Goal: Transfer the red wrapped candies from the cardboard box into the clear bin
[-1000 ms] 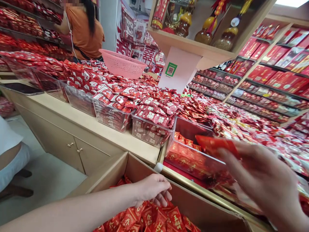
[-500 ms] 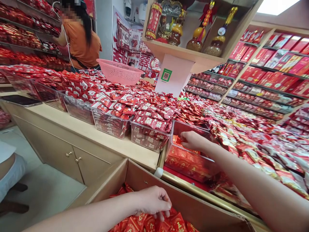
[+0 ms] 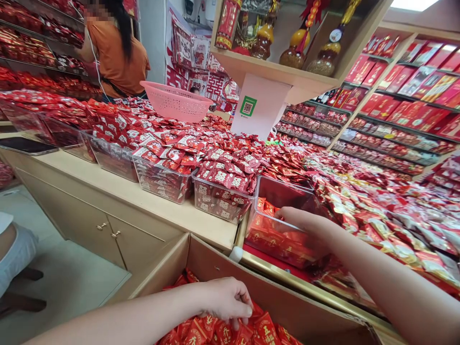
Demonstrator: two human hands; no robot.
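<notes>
My left hand [image 3: 230,301] hangs low inside the cardboard box [image 3: 294,311], over a heap of small red packets [image 3: 224,330] with gold print. Its fingers are curled in towards the thumb and reach the packets; anything between them is hidden. My right hand [image 3: 293,218] reaches into a clear plastic bin [image 3: 257,227] at the counter edge. That bin holds red packets [image 3: 268,208] in a low layer. The right fingers are bent down together at the packets, their tips partly hidden behind the bin's wall.
Similar clear bins [image 3: 223,203] heaped with red packets line the wooden counter [image 3: 154,206]. A pink basket [image 3: 178,103] rests on the heaps, near a sign [image 3: 260,108] below a display shelf. A phone [image 3: 28,145] lies at left. A person in orange [image 3: 118,57] stands behind.
My right hand has lowered and moved slightly right and deeper into the clear bin. My left hand stays nearly in place, its fingers slightly lower among the packets.
</notes>
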